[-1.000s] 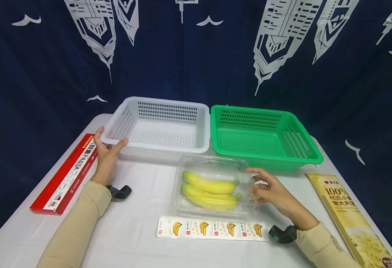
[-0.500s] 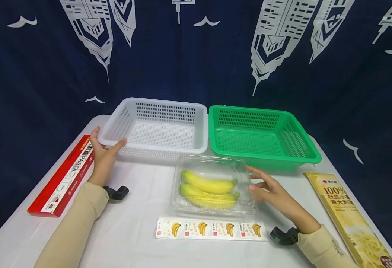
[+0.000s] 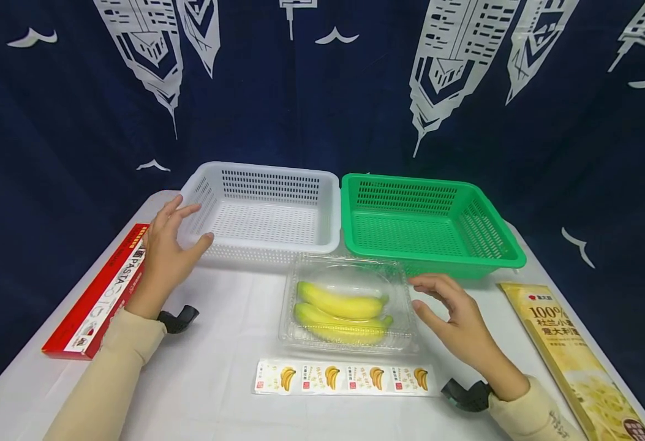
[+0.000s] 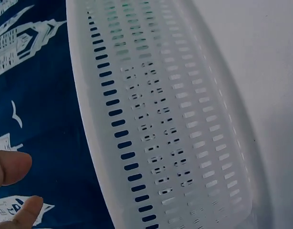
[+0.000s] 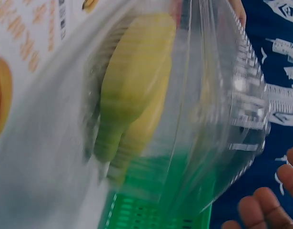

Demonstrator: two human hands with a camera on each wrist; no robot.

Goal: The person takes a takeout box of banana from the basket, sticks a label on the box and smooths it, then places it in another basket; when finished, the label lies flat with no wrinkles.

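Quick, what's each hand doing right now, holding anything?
Left hand: open, holding nothing, near the white basket.
Right hand: open, holding nothing, beside the clear container.

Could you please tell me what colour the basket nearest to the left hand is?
The basket is white; the head view shows it best.

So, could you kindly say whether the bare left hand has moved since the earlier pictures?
Yes, the left hand has moved: its fingers now appear higher, farther right, against the white perforated plastic basket.

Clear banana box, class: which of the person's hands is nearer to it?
Right: the right hand is beside the right edge of the clear box; the left hand is farther off, to its left, by the white basket.
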